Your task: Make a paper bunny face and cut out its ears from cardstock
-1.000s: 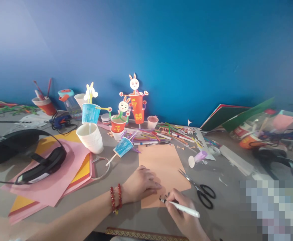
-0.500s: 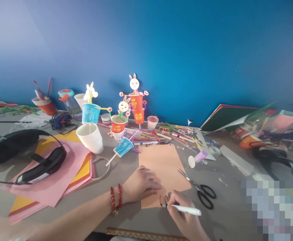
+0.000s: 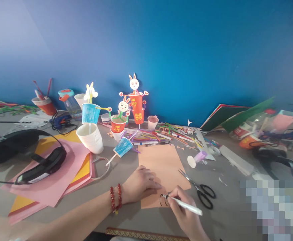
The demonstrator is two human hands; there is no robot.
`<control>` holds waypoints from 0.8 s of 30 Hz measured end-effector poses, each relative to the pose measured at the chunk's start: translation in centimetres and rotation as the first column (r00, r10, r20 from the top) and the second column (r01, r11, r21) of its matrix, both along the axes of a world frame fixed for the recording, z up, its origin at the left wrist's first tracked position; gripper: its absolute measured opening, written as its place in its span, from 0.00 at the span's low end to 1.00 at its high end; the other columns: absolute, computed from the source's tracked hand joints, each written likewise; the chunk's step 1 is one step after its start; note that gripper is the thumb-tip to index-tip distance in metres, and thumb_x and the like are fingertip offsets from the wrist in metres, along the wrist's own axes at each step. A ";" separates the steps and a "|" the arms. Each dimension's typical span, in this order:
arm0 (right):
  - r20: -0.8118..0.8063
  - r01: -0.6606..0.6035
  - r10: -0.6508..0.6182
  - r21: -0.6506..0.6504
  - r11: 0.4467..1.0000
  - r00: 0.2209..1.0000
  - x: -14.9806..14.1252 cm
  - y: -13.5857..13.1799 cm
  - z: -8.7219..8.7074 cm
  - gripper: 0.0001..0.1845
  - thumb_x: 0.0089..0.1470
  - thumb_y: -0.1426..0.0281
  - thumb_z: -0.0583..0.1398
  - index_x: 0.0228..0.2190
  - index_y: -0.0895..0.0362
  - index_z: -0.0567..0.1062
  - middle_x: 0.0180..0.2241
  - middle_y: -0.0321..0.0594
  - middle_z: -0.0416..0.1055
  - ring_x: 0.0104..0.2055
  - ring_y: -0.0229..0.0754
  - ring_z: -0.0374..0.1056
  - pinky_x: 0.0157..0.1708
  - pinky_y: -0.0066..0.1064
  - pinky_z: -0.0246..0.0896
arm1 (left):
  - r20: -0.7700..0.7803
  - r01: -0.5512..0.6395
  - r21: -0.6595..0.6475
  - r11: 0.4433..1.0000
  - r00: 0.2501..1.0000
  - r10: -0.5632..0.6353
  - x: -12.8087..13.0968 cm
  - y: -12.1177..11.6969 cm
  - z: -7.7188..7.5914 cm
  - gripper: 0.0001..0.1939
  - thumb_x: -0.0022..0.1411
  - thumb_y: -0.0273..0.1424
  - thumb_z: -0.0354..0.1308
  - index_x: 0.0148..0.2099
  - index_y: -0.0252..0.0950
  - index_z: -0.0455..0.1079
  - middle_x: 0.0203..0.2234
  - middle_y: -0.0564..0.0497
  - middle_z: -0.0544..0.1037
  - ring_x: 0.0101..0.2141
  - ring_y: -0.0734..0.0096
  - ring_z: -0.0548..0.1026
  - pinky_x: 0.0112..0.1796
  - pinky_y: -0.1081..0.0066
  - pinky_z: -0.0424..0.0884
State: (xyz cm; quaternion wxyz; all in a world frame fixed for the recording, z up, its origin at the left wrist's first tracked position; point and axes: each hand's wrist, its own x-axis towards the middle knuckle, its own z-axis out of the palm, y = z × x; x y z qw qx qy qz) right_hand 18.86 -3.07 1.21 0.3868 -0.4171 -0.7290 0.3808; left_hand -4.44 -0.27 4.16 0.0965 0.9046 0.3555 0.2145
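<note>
A sheet of orange paper (image 3: 159, 157) lies on the table in front of me. My left hand (image 3: 142, 184) rests on the paper with its fingers laid out flat, a red bead bracelet on the wrist. My right hand (image 3: 184, 209) grips a white marker pen (image 3: 190, 207), its black tip at the curved black lines near the paper's lower edge. Part of those lines is hidden by the right hand. Scissors (image 3: 199, 187) with black handles lie just right of the paper, blades spread a little.
Rabbit-headed paper cup figures (image 3: 137, 103) stand at the back. Left are stacked white cups (image 3: 91, 137), coloured paper (image 3: 68, 160) and a black headset (image 3: 43, 150). Loose pipe cleaners and markers (image 3: 171, 134) lie behind the sheet. A plastic bottle (image 3: 244, 125) stands far right.
The marker tip has moved up a little, from the bottom of the drawn lines toward their top. My left hand stays where it was.
</note>
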 end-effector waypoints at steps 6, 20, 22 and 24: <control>0.032 -0.004 0.003 0.023 1.000 0.999 -0.1 0.0 0.1 0.13 0.61 0.67 0.55 0.24 0.52 0.62 0.18 0.28 0.57 0.19 0.34 0.53 0.19 0.25 0.48 | 0.006 -0.009 -0.002 1.000 1.000 0.009 0.0 0.0 0.0 0.15 0.72 0.42 0.51 0.48 0.45 0.77 0.26 0.50 0.76 0.33 0.64 0.73 0.36 0.63 0.56; 0.048 -0.023 0.023 0.012 1.000 0.999 0.1 0.0 0.0 0.13 0.62 0.66 0.54 0.25 0.52 0.61 0.19 0.28 0.57 0.20 0.35 0.53 0.21 0.26 0.49 | 0.017 0.004 -0.001 1.000 1.000 -0.004 0.0 0.0 0.0 0.14 0.71 0.42 0.53 0.48 0.45 0.77 0.27 0.51 0.76 0.33 0.64 0.73 0.36 0.64 0.55; 0.070 -0.022 0.021 0.019 1.000 0.997 0.1 0.1 -0.1 0.13 0.62 0.66 0.54 0.25 0.52 0.61 0.19 0.28 0.57 0.20 0.35 0.53 0.21 0.26 0.48 | 0.014 0.000 -0.008 1.000 1.000 0.000 0.0 0.0 0.0 0.13 0.71 0.41 0.53 0.48 0.45 0.77 0.26 0.51 0.76 0.33 0.64 0.72 0.36 0.64 0.55; 0.090 -0.019 0.016 0.037 0.999 0.996 0.1 0.1 -0.2 0.13 0.62 0.67 0.54 0.25 0.52 0.60 0.19 0.28 0.57 0.20 0.35 0.53 0.21 0.26 0.48 | 0.013 -0.004 -0.013 1.000 1.000 0.004 0.0 0.0 0.1 0.13 0.71 0.41 0.54 0.47 0.45 0.77 0.27 0.52 0.76 0.33 0.65 0.73 0.36 0.64 0.55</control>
